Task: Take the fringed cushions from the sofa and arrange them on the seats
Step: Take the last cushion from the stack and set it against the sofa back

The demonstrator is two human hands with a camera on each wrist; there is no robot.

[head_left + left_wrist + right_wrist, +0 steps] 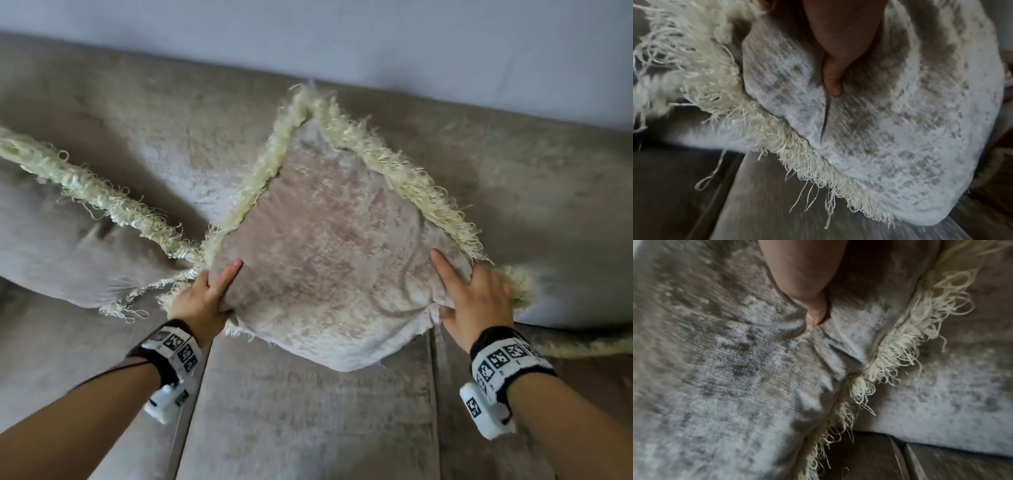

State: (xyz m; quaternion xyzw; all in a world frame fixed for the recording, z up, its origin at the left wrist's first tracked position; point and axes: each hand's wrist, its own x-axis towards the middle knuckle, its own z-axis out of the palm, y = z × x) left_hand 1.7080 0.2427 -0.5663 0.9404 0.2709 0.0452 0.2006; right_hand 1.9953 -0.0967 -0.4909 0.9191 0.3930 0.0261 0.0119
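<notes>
A beige velvet cushion with a cream fringe (325,246) stands on one corner like a diamond, leaning against the sofa backrest (137,120). My left hand (210,291) grips its left corner, thumb (833,87) pressed into the front and the other fingers hidden behind. My right hand (469,294) holds the right corner, index finger lying on the front and thumb (816,318) creasing the fabric. The cushion's bottom corner (931,211) hangs just over the seat (308,411). Its fringe (890,356) spills out beside my right thumb.
A second fringed cushion (68,240) lies at the left, its corner touching the held one. A third (568,298) rests at the right behind my right hand. Seat seams (433,394) run toward me. A pale wall (342,34) rises behind the backrest.
</notes>
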